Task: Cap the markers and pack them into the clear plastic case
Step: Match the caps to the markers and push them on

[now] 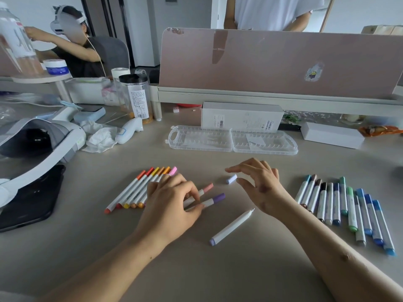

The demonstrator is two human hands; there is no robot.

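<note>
Markers lie in groups on the table [196, 269]. A warm-coloured row [139, 188], red through pink, sits fanned at left, partly under my view of the left hand [172, 203]. A cool-coloured row [349, 208], blues, greens and browns, sits at right, well apart from both hands.

Left hand: fingers curled down onto two capped markers lying side by side, the pink-capped marker [206, 189] and the purple-capped marker [214, 199]. Thumb and fingertips pinch the white barrel of the purple one; I cannot tell whether the pink one is gripped or only touched.

Right hand [259, 184]: fingers spread wide and holding nothing, hovering just beside a loose lilac cap [231, 178] on the table. Contact with the cap not discernible.

An uncapped marker [232, 227] with white barrel and bare tip lies diagonally between the forearms.

The clear plastic case [232, 139] lies opened flat beyond the hands, both halves up, with a white box [242, 116] just behind it.
</note>
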